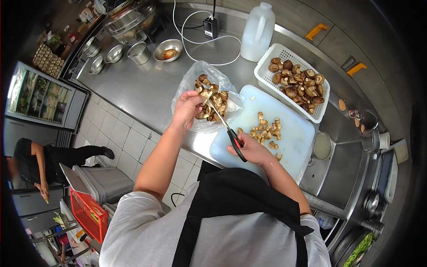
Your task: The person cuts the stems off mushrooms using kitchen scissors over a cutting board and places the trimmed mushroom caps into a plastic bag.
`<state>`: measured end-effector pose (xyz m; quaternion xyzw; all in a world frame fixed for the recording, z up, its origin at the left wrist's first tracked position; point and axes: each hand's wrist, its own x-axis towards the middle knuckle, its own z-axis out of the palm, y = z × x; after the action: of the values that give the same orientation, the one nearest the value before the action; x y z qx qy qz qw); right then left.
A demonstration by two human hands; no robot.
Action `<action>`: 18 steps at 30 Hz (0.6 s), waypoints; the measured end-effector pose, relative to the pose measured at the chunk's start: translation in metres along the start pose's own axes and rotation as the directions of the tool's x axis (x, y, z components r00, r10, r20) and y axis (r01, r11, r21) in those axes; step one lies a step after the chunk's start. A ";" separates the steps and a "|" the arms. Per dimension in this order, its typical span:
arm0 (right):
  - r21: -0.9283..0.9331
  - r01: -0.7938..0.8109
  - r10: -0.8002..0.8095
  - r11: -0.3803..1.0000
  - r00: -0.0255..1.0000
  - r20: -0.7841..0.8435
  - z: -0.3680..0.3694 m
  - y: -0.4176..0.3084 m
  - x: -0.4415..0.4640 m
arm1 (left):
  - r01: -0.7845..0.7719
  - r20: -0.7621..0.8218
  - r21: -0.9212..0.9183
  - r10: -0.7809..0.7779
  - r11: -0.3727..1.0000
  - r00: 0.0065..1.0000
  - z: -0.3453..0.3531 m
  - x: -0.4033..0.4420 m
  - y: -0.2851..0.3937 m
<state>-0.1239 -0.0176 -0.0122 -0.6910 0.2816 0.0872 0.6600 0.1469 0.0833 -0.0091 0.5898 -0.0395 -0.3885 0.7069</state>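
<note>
My left hand (187, 108) pinches a mushroom (205, 95) above a clear plastic bag (184, 83) that holds many cut mushrooms. My right hand (252, 150) grips the black and red handles of a pair of scissors (232, 135). The blades reach up to the mushroom at my left fingertips; whether they are cutting into it is too small to tell. Below and beside my right hand lies a pale blue cutting board (293, 135), with a loose pile of mushroom stems (266, 130) on it.
A white basket (263, 71) of whole mushrooms stands behind the board, beside a plastic jug (260, 33). Metal bowls (168, 50) and a white cable (193, 51) lie at the back left. A sink (333, 173) is at right. Another person (49, 162) stands far left.
</note>
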 end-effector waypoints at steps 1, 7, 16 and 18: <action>0.007 -0.001 0.001 1.000 1.000 -0.004 0.000 0.000 0.002 | 0.023 0.037 0.031 -0.025 0.999 0.999 -0.001 0.000 0.000; 0.009 0.041 -0.041 0.999 0.998 -0.046 0.003 -0.007 0.009 | 0.081 0.095 0.090 -0.089 0.993 0.991 -0.001 -0.003 0.000; 0.358 -0.197 0.183 0.913 0.980 0.074 0.018 -0.019 0.020 | 0.091 0.013 0.183 -0.095 0.979 0.995 -0.014 0.014 -0.005; 0.293 -0.170 0.161 0.941 0.986 0.053 0.016 -0.021 0.015 | 0.017 -0.014 0.274 -0.013 0.962 1.000 -0.015 0.018 -0.005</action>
<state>-0.0971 -0.0071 -0.0028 -0.5567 0.3392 0.1087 0.7505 0.1639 0.0845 -0.0251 0.6846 -0.0842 -0.3809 0.6157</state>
